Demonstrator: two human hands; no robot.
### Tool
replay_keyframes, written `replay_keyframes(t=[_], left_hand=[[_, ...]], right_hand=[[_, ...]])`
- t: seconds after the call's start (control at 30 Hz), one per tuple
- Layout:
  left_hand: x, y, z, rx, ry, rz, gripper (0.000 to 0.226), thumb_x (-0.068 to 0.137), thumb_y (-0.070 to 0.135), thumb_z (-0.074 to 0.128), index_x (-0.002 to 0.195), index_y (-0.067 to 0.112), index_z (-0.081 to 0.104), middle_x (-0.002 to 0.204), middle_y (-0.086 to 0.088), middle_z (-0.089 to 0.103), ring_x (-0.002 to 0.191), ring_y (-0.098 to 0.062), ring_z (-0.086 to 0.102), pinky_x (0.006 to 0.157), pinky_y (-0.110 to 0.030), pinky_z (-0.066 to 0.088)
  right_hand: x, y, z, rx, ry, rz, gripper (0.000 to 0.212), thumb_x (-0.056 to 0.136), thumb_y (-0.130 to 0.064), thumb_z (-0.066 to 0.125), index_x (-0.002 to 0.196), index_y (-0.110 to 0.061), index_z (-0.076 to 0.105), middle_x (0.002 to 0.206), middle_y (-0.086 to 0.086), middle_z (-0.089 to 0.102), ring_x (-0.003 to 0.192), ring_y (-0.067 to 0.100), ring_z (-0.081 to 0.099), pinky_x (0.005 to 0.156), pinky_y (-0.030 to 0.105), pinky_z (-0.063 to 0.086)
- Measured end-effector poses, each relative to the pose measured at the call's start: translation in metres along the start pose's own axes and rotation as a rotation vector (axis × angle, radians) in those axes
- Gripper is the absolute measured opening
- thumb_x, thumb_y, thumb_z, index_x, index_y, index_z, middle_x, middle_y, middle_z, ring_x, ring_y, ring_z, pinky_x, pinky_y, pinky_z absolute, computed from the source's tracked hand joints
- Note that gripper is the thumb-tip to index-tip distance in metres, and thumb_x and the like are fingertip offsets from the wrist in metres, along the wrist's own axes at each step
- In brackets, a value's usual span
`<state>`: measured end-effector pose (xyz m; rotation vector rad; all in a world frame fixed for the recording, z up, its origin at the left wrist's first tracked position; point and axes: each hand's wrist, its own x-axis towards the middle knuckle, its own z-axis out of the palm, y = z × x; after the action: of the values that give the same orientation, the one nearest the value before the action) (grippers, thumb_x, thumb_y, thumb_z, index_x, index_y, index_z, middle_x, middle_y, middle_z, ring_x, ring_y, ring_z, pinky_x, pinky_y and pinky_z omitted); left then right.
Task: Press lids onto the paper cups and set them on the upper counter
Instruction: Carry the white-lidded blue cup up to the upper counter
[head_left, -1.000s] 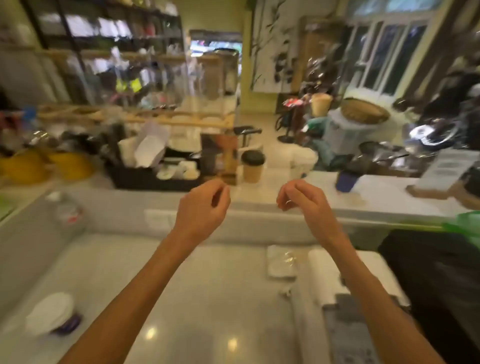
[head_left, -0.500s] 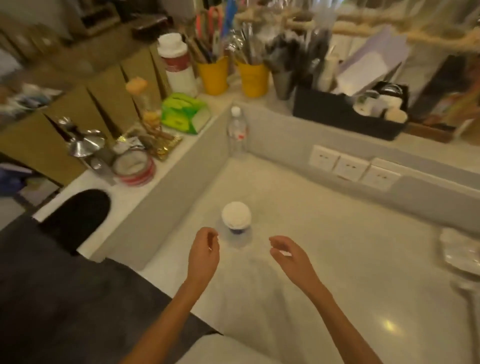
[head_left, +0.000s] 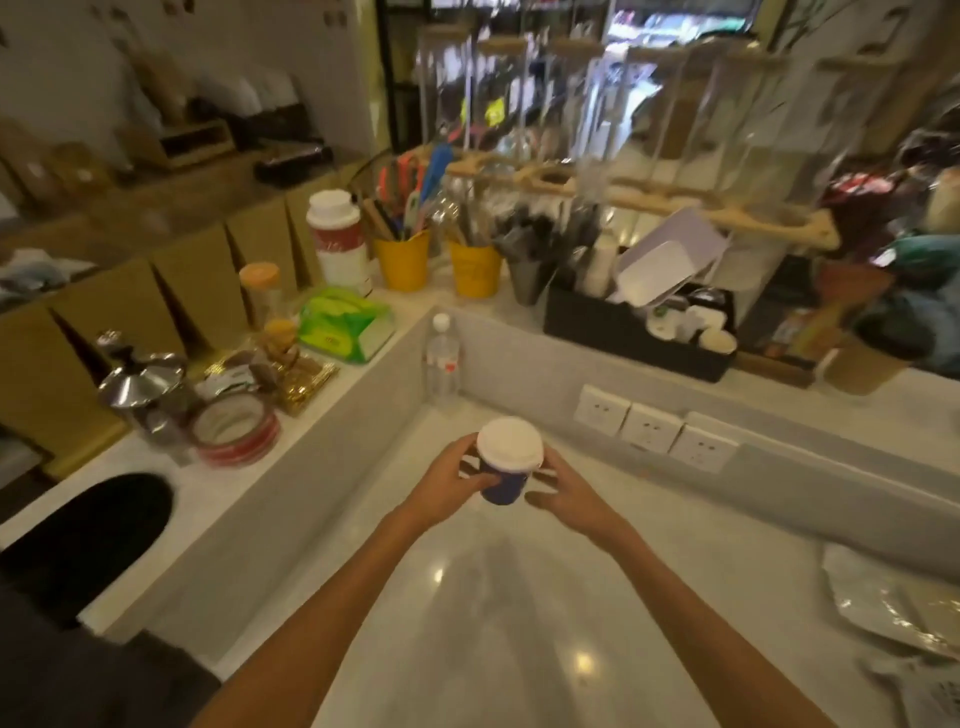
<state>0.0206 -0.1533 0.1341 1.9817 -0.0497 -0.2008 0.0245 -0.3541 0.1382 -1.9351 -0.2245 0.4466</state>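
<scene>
A dark blue paper cup (head_left: 505, 486) with a white lid (head_left: 509, 446) on top is held up above the lower white counter (head_left: 519, 597), near its far left corner. My left hand (head_left: 451, 482) wraps the cup's left side. My right hand (head_left: 563, 491) cups its right side, fingers against the wall of the cup. The upper counter (head_left: 857, 410) runs along the back behind a grey riser with wall sockets (head_left: 655, 434).
A water bottle (head_left: 441, 361) stands in the lower counter's corner. On the left ledge are tape rolls (head_left: 234, 428), a green tissue pack (head_left: 345, 325) and metal ware. Yellow utensil pots (head_left: 402, 265) and a black organiser tray (head_left: 623, 338) crowd the upper counter. Foil bags (head_left: 893, 608) lie at right.
The view swung from the upper counter down to the lower left corner. Both hands reached the lidded blue cup, closed on it and lifted it off the counter.
</scene>
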Motion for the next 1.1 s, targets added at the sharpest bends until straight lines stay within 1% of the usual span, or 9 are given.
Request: replay_keyframes(t=[0.1,0.17,0.37,0.5,0.67,0.73,0.83,0.97,1.1], left_hand=[[0.011,0.108,0.034,-0.021,0.039,0.158,0.049,0.086,0.030,0.072,0.129,0.018,0.050,0.110,0.005,0.060,0.091,-0.009,0.061,0.069,-0.013,0.048],[0.009,0.176,0.071,-0.068,0.045,0.288,0.048,0.087,0.034,0.070,0.127,0.018,0.048,0.110,0.004,0.061,0.092,-0.011,0.061,0.070,-0.015,0.049],[-0.028,0.311,0.213,-0.218,-0.181,0.488,0.053,0.086,0.035,0.070,0.130,0.020,0.046,0.117,-0.001,0.061,0.095,-0.007,0.064,0.077,-0.029,0.059],[-0.047,0.341,0.327,-0.228,-0.359,0.467,0.055,0.085,0.026,0.072,0.133,0.024,0.045,0.112,-0.002,0.060,0.083,-0.009,0.065,0.066,-0.024,0.058],[-0.049,0.366,0.456,-0.198,-0.505,0.461,0.065,0.078,0.041,0.074,0.134,0.023,0.046,0.114,-0.004,0.059,0.093,-0.023,0.065,0.075,-0.039,0.061],[-0.039,0.380,0.500,-0.184,-0.560,0.467,0.062,0.079,0.037,0.075,0.133,0.025,0.046,0.115,-0.002,0.058,0.095,-0.021,0.065,0.078,-0.040,0.060],[-0.006,0.404,0.571,-0.140,-0.606,0.450,0.060,0.080,0.019,0.078,0.130,0.020,0.047,0.115,-0.003,0.060,0.094,-0.019,0.066,0.074,-0.030,0.059],[0.051,0.432,0.674,-0.093,-0.618,0.350,0.059,0.072,0.001,0.078,0.121,0.009,0.048,0.117,-0.013,0.063,0.095,-0.024,0.065,0.065,-0.020,0.053],[0.111,0.452,0.757,-0.072,-0.588,0.345,0.060,0.070,0.000,0.075,0.123,0.012,0.048,0.122,-0.011,0.065,0.101,-0.027,0.066,0.083,-0.040,0.058]], right_hand=[[-0.043,-0.057,-0.095,0.059,0.109,-0.064,0.065,0.086,-0.008,0.073,0.142,-0.019,0.041,0.127,0.001,0.060,0.104,0.013,0.066,0.078,0.022,0.056],[-0.087,-0.085,-0.154,0.131,0.162,-0.126,0.060,0.083,-0.018,0.075,0.135,-0.023,0.047,0.119,-0.003,0.065,0.092,0.007,0.072,0.071,0.024,0.060],[-0.237,-0.081,-0.296,0.113,0.402,-0.121,0.039,0.087,-0.034,0.066,0.125,-0.027,0.058,0.118,-0.001,0.069,0.102,0.018,0.071,0.075,0.033,0.062],[-0.333,-0.023,-0.358,0.168,0.527,-0.017,0.042,0.081,-0.039,0.070,0.120,-0.024,0.062,0.120,0.005,0.070,0.102,0.018,0.072,0.078,0.036,0.062],[-0.420,0.047,-0.425,0.225,0.604,0.113,0.046,0.088,-0.039,0.070,0.130,-0.025,0.059,0.125,0.003,0.070,0.110,0.022,0.070,0.089,0.046,0.059],[-0.439,0.066,-0.460,0.279,0.604,0.144,0.043,0.086,-0.035,0.072,0.126,-0.026,0.060,0.120,0.001,0.073,0.108,0.021,0.071,0.085,0.041,0.060],[-0.451,0.091,-0.523,0.272,0.608,0.223,0.032,0.087,-0.015,0.072,0.116,-0.023,0.063,0.113,-0.001,0.074,0.100,0.018,0.073,0.077,0.029,0.061],[-0.434,0.143,-0.614,0.067,0.685,0.353,0.048,0.083,-0.011,0.077,0.126,-0.014,0.056,0.118,0.004,0.064,0.097,0.009,0.065,0.067,0.018,0.059],[-0.409,0.204,-0.697,-0.012,0.774,0.360,0.052,0.078,-0.010,0.080,0.124,-0.017,0.056,0.119,0.006,0.064,0.104,0.016,0.063,0.082,0.032,0.060]])
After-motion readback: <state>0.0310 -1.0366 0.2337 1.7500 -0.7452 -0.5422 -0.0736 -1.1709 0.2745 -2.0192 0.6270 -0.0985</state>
